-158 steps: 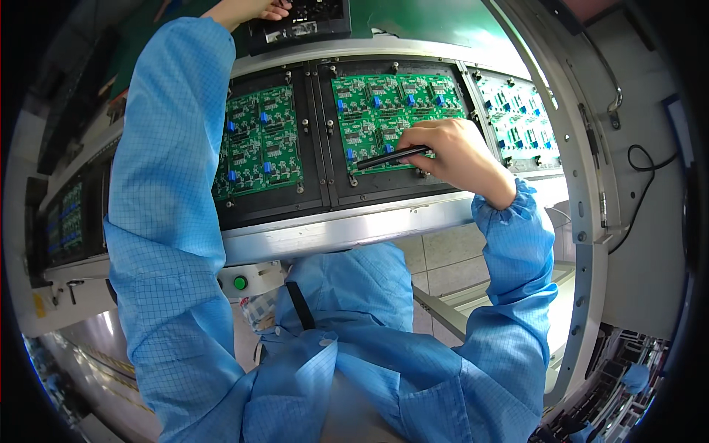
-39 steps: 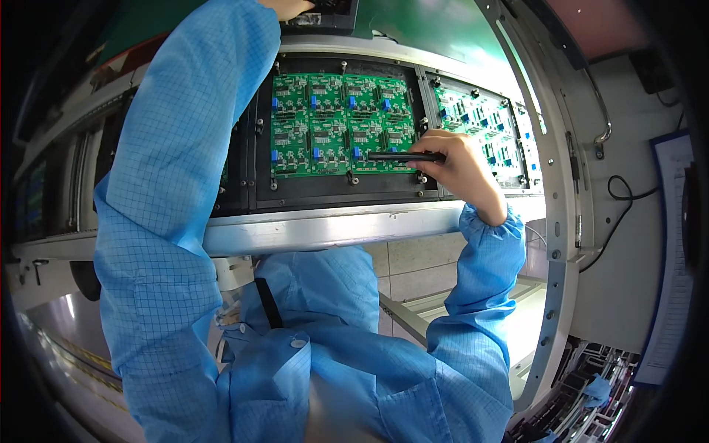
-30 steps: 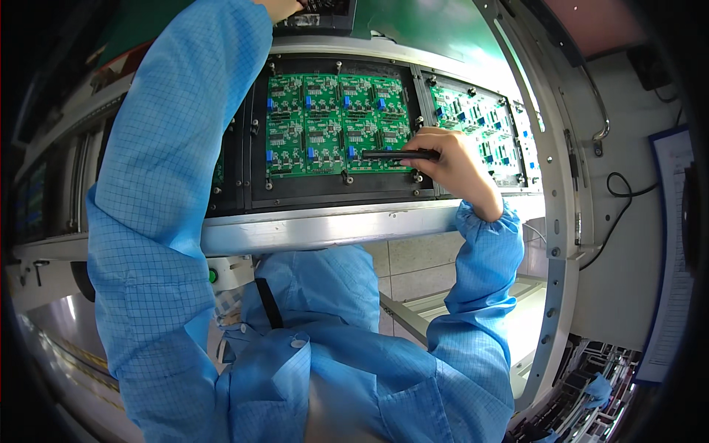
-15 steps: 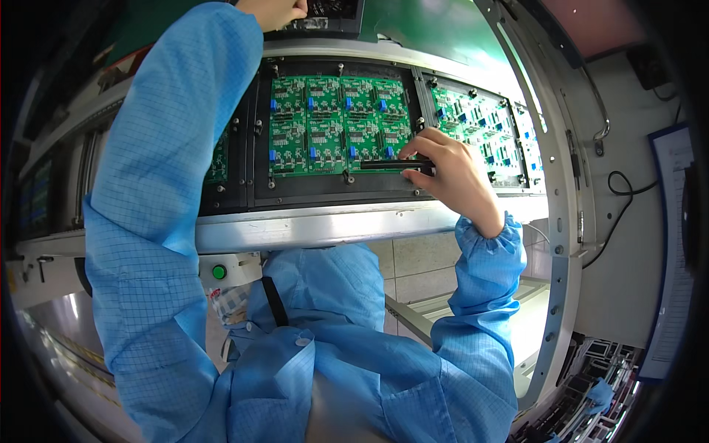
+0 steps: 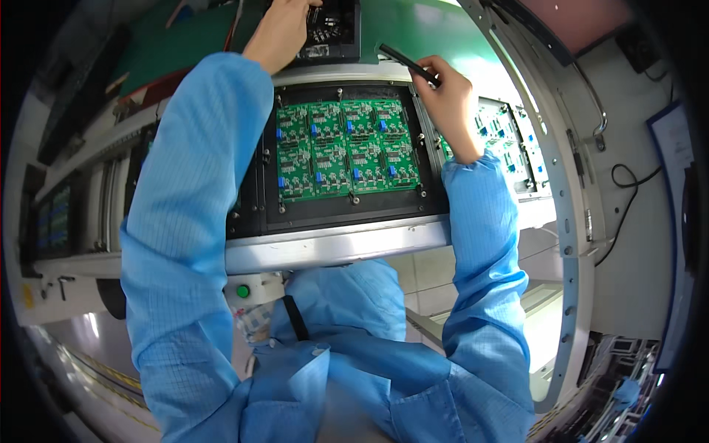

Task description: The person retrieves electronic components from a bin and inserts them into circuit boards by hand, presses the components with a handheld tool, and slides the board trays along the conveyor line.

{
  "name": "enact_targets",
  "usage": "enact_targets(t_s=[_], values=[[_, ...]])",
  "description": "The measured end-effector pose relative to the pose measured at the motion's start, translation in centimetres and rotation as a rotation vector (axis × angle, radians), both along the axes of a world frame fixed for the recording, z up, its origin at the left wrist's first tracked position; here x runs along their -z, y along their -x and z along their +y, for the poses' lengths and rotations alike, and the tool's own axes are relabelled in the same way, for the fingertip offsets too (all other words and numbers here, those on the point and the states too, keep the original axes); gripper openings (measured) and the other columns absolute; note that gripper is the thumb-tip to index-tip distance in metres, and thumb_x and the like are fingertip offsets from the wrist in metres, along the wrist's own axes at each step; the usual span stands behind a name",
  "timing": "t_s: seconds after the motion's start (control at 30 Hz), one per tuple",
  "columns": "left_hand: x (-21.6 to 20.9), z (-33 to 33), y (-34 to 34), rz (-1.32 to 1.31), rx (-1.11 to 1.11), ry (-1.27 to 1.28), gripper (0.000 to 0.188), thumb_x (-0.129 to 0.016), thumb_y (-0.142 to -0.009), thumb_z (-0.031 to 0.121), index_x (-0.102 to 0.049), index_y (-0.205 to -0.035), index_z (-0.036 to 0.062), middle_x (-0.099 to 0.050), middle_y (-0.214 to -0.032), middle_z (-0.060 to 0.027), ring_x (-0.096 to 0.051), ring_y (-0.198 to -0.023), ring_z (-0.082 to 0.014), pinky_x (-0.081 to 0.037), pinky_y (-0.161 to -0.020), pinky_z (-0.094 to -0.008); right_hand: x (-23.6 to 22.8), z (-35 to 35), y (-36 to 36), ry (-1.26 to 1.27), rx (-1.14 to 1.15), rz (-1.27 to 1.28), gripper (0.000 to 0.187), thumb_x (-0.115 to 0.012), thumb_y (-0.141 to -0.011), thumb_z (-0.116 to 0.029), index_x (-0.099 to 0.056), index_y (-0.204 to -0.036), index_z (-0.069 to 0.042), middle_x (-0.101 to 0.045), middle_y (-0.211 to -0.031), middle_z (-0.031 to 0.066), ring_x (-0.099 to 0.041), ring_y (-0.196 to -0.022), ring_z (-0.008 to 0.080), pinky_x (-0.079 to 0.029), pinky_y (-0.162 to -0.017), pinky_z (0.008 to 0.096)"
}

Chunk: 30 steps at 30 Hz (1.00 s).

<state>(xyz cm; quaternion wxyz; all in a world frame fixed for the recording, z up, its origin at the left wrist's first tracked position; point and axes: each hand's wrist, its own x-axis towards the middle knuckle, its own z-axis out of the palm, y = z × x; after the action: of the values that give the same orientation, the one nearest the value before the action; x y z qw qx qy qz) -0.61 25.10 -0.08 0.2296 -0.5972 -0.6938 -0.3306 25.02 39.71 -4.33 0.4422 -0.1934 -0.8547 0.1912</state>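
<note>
My right hand (image 5: pixel 447 90) grips a slim black pen-like tool (image 5: pixel 399 59), its far end over the green surface beside the bin. Farther left, my left hand (image 5: pixel 284 35) is at the near left side of a black bin (image 5: pixel 357 33) holding small dark parts (image 5: pixel 323 29). Its fingers are drawn together at the picture's top edge; what they hold, if anything, I cannot make out. Nearer me lies a green circuit board panel (image 5: pixel 347 148), with rows of blue components, set in a black frame (image 5: pixel 354 214) with small posts around it. Neither hand touches this panel.
Another framed panel (image 5: pixel 502 136) stands to the right, partly behind my right forearm. A metal rail (image 5: pixel 340 247) runs along the near edge, with a green button (image 5: pixel 243 292) below. An upright perforated metal post (image 5: pixel 567 221) and a hanging clipboard (image 5: pixel 673 221) are at the right.
My right hand has lifted off the panel with the black tool and moved away from me, towards the bin's right side. My left hand remains by the bin. The whole view has shifted slightly.
</note>
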Motion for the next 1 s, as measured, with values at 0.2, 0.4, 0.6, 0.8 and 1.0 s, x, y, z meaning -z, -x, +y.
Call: enact_targets(t_s=[0.2,0.4,0.6,0.8,1.0], values=[[-1.1,-5.1,-8.4,-0.641,0.249,0.304,0.028,-0.040,-0.104,0.015,-0.062,-0.117,0.0034,-0.052,-0.092,-0.0023,-0.046,-0.076,-0.0083,-0.043,-0.070,-0.0236,1.6,1.5,-1.1,0.029,0.097,-0.138,0.025,-0.070,-0.084,-0.028,-0.069,-0.104,-0.013,-0.070,-0.077,0.0076,-0.065,-0.063,0.0204,-0.048,-0.058,0.0326],[-1.0,-7.2,-12.1,-1.493,0.391,0.526,0.025,-0.046,-0.102,0.014,-0.057,-0.111,-0.0073,-0.057,-0.101,-0.0067,-0.055,-0.085,-0.0109,-0.047,-0.077,-0.0213,1.7,2.1,-1.7,0.008,0.163,-0.043,0.026,-0.070,-0.086,-0.032,-0.069,-0.105,-0.013,-0.071,-0.080,0.0083,-0.067,-0.066,0.0212,-0.050,-0.061,0.0324],[-0.4,-7.2,-14.7,-1.209,0.334,0.653,0.031,-0.053,-0.101,0.020,-0.059,-0.112,-0.0087,-0.063,-0.100,-0.0125,-0.063,-0.091,-0.0166,-0.053,-0.084,-0.0262,2.3,3.0,-2.1,0.003,0.138,-0.044,0.026,-0.069,-0.087,-0.031,-0.069,-0.106,-0.013,-0.071,-0.078,0.0083,-0.067,-0.066,0.0217,-0.051,-0.062,0.0324],[0.2,-7.8,-17.5,-0.490,0.332,0.759,0.018,-0.065,-0.089,0.012,-0.071,-0.098,-0.0016,-0.069,-0.098,-0.0171,-0.068,-0.086,-0.0302,-0.053,-0.079,-0.0373,4.2,4.5,-0.7,0.355,-0.153,0.229,0.003,-0.057,-0.084,0.000,-0.059,-0.086,0.001,-0.059,-0.059,0.0079,-0.061,-0.053,0.0135,-0.045,-0.050,0.0277],[1.6,-7.9,-18.4,-0.251,0.303,0.765,0.013,-0.062,-0.089,0.008,-0.068,-0.095,-0.0017,-0.067,-0.095,-0.0165,-0.064,-0.096,-0.0324,-0.051,-0.086,-0.0402,4.9,5.4,-0.3,0.293,-0.162,0.232,0.005,-0.059,-0.082,-0.003,-0.060,-0.085,0.001,-0.059,-0.058,0.0089,-0.058,-0.050,0.0148,-0.042,-0.049,0.0293]])
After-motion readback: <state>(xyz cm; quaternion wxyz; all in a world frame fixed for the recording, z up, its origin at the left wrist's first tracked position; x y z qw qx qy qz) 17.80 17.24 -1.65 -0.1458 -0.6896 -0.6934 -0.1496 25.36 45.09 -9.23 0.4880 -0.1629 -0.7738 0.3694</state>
